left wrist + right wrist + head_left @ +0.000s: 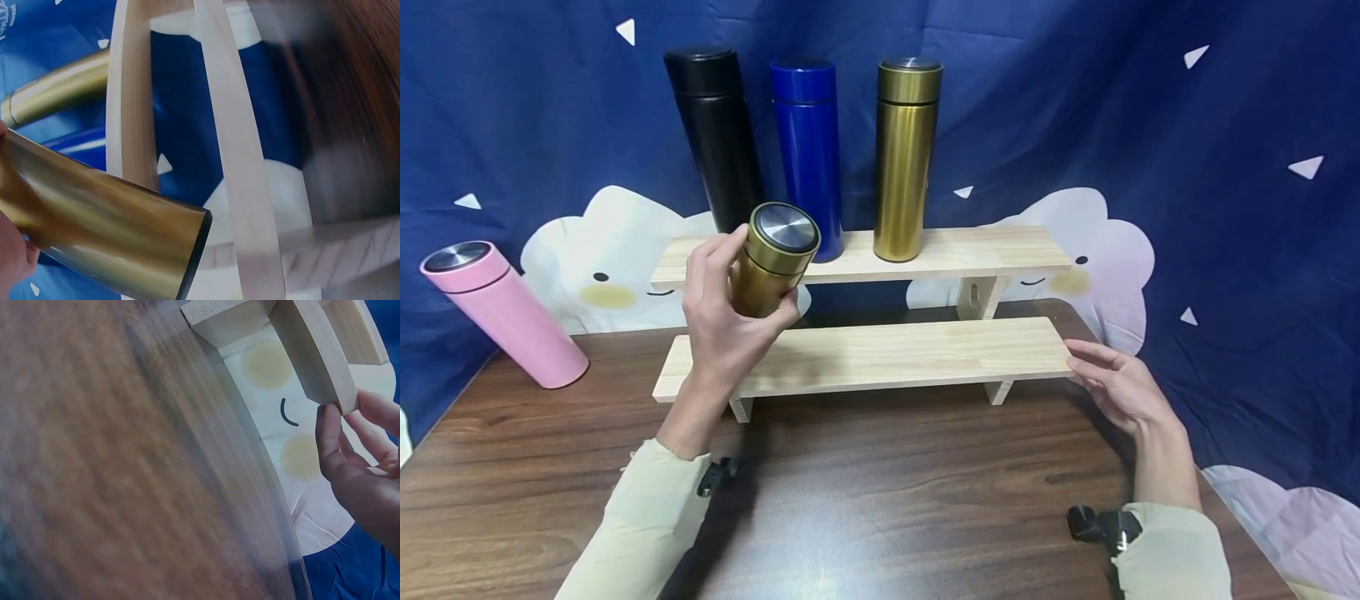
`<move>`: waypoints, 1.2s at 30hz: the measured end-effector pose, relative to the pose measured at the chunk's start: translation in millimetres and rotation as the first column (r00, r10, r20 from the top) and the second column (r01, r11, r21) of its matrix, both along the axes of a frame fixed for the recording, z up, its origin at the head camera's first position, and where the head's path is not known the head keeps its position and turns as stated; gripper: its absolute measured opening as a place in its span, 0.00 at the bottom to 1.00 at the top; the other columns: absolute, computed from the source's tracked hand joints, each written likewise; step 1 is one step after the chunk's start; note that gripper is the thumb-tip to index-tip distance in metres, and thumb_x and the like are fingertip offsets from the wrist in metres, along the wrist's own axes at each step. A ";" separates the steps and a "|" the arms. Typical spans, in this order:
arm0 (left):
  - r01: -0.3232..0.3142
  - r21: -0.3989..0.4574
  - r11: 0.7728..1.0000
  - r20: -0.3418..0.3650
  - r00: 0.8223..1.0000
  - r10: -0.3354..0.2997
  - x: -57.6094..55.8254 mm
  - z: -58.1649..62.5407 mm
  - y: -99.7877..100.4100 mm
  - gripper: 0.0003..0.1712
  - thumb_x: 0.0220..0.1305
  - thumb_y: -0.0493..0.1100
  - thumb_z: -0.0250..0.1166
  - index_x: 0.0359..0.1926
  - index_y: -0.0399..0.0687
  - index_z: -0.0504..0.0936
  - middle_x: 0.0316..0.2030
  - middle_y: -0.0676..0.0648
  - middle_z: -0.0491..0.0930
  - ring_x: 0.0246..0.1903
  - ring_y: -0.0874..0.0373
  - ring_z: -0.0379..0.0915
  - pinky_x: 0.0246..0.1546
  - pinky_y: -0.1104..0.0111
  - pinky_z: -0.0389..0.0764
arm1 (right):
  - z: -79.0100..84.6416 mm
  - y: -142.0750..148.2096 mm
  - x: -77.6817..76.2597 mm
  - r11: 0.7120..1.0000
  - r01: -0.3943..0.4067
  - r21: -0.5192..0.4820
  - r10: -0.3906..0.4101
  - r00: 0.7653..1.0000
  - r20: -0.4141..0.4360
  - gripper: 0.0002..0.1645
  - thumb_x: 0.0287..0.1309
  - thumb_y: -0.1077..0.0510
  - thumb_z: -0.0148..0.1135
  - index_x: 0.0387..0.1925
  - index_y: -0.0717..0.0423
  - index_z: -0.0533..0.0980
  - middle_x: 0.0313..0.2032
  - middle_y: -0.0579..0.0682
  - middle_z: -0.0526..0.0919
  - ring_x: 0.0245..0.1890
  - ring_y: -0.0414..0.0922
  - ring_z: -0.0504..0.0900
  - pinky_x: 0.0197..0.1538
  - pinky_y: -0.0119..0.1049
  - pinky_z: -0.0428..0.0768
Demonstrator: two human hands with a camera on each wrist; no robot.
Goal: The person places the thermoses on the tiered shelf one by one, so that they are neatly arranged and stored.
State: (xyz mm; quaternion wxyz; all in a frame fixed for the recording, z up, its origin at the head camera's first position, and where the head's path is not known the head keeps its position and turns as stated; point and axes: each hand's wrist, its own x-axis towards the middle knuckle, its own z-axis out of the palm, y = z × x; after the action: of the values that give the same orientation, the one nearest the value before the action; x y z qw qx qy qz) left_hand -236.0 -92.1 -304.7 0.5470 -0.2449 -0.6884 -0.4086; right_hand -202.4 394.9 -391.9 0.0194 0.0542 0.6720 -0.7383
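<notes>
Though outside head view, base (195, 255) of held bottle (106, 215)

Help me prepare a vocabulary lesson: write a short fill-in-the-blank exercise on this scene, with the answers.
1. The held bottle, in the left grip, is ____.
2. On the upper shelf, a ____ one stands between the black bottle and the standing gold bottle.
3. In the head view, the leftmost bottle is ____.
4. The right grip touches the ____ shelf.

Missing words: gold; blue; pink; lower.
</notes>
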 end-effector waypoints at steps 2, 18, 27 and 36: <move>0.018 -0.003 1.000 -0.001 1.000 -0.018 -1.2 -0.5 4.7 0.40 0.42 0.41 0.75 0.61 0.41 0.77 0.49 0.33 0.77 0.49 0.42 0.73 0.48 0.59 0.70 | -0.2 0.1 0.1 1.000 -0.007 -0.015 0.006 1.000 -0.012 0.15 0.62 0.66 0.68 0.42 0.42 0.87 0.34 0.43 0.88 0.31 0.35 0.84 0.31 0.24 0.77; 0.100 0.045 0.994 0.021 0.995 -0.101 -10.6 -1.7 31.8 0.41 0.44 0.41 0.74 0.63 0.39 0.74 0.52 0.36 0.78 0.44 0.46 0.75 0.39 0.63 0.73 | -1.2 0.5 0.3 0.999 -0.012 -0.032 0.012 1.000 -0.024 0.16 0.63 0.67 0.66 0.42 0.42 0.87 0.35 0.43 0.89 0.32 0.34 0.84 0.34 0.24 0.79; 0.100 0.118 0.988 0.120 0.986 -0.114 -12.8 -0.6 46.3 0.41 0.45 0.44 0.74 0.63 0.39 0.74 0.47 0.39 0.79 0.46 0.51 0.76 0.36 0.59 0.79 | -2.0 -0.7 -1.9 0.999 -0.015 -0.036 0.014 1.000 -0.024 0.16 0.63 0.67 0.67 0.42 0.43 0.87 0.36 0.43 0.89 0.34 0.34 0.85 0.37 0.24 0.80; 0.160 0.271 0.949 0.260 0.937 -0.232 -12.6 4.1 58.4 0.42 0.45 0.42 0.77 0.64 0.42 0.74 0.48 0.45 0.81 0.48 0.56 0.76 0.38 0.57 0.81 | -2.2 0.5 -1.3 0.998 -0.028 -0.060 0.026 0.999 -0.044 0.16 0.63 0.69 0.65 0.43 0.45 0.87 0.38 0.43 0.88 0.35 0.35 0.86 0.40 0.26 0.81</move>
State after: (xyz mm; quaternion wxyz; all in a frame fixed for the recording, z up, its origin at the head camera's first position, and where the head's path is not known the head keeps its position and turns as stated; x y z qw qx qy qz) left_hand -248.6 -33.8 -300.6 0.4231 -0.1808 -0.6765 -0.5749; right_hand -203.6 395.3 -394.1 0.0166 0.0287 0.6500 -0.7592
